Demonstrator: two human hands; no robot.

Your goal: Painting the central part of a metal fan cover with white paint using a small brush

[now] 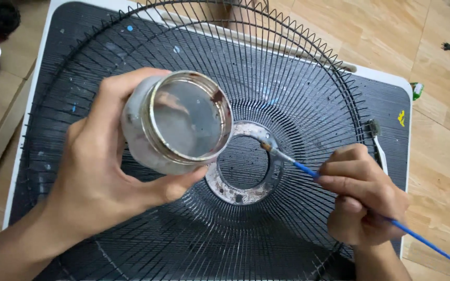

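My left hand [97,177] grips a clear glass jar [175,122], tilted so its open mouth faces me, with brownish residue on the rim. My right hand [363,195] holds a thin blue-handled paintbrush [303,169] like a pen. Its bristle tip touches the rusty metal centre ring [272,174] of a black wire fan guard [298,99]. The guard lies concave side up on a dark ribbed mat [386,99]. The jar hovers over the ring's upper left part and hides it.
The mat sits on a white board [391,75] on a wooden floor [433,151]. A toothbrush with a white handle [377,143] lies at the guard's right rim. Small items and cables lie on the floor at the right. A dark red object is at the far left.
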